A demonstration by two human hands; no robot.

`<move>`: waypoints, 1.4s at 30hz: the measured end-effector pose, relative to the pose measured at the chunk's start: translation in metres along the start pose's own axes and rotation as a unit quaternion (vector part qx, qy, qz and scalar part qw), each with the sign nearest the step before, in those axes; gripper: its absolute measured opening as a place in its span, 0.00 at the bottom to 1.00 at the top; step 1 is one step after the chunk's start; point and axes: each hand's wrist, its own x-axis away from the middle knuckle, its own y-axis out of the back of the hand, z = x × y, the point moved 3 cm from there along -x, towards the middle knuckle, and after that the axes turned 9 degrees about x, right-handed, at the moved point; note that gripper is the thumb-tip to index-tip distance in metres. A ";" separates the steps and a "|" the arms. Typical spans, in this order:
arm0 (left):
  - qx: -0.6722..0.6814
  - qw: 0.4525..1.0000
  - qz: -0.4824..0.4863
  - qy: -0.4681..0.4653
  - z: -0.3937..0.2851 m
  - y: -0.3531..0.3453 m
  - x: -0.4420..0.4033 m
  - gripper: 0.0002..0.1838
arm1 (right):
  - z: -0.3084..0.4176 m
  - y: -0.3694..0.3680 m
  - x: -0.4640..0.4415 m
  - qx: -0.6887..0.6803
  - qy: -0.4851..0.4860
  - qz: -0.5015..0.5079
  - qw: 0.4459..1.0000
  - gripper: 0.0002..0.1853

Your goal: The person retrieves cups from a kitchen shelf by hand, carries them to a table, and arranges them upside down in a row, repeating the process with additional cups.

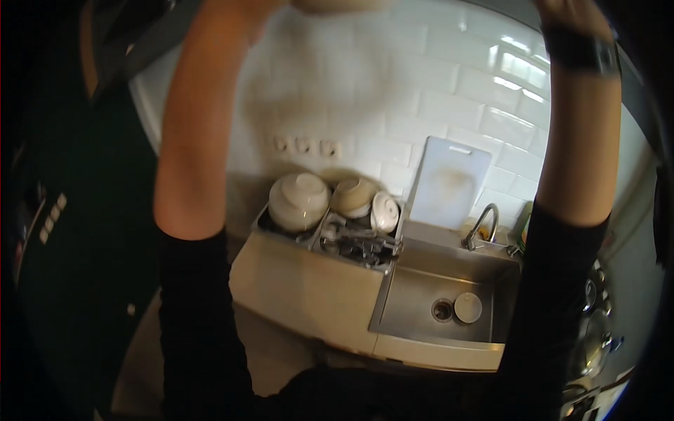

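Both my arms reach up, in black sleeves. My left hand [242, 15] is cut off by the top edge, so its fingers do not show. Against it, high in front of the tiles, hangs the rounded underside of a pale beige bowl [340, 5], which it seems to hold. My right hand [576, 15] is at the top right, above a black wristband [579, 51]. Its fingers are out of sight, and whatever it touches is hidden.
A metal dish rack [263, 223] carries a large white bowl [298, 200], a tan bowl [352, 195] and cutlery [361, 245]. Right of it, the steel sink [414, 281] contains a small white dish [467, 307]. A white cutting board [449, 184] leans behind the tap [484, 228].
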 end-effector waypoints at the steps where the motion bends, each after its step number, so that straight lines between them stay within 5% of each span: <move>1: -0.004 1.000 -0.024 -0.018 0.007 -0.003 0.022 0.38 | -0.017 -0.017 0.013 -0.022 -0.020 -0.004 1.000 0.14; 2: 0.010 0.998 -0.046 -0.034 0.012 -0.009 0.048 0.38 | -0.036 -0.034 0.028 -0.046 -0.049 -0.045 0.997 0.16; 4: -0.041 0.988 -0.110 0.101 0.034 0.015 0.112 0.48 | -0.077 -0.067 0.061 -0.070 -0.098 -0.094 0.988 0.19; 5: -0.070 0.989 -0.095 0.092 0.031 0.012 0.141 0.43 | -0.096 -0.088 0.083 -0.072 -0.122 -0.099 0.985 0.19; 15: -0.140 0.933 -0.054 0.328 -0.004 0.044 0.450 0.52 | -0.211 -0.339 0.252 -0.282 -0.294 -0.076 0.910 0.25; 25: -0.160 0.766 -0.140 0.606 -0.186 0.171 0.598 0.55 | -0.202 -0.569 0.207 -0.381 -0.378 0.074 0.841 0.32; 37: -0.361 0.683 -0.320 0.548 -0.318 0.316 0.683 0.55 | -0.222 -0.759 0.061 -0.450 -0.328 0.299 0.775 0.29; 42: -0.432 0.624 -0.353 0.547 -0.336 0.378 0.703 0.53 | -0.268 -0.836 0.007 -0.527 -0.326 0.357 0.699 0.26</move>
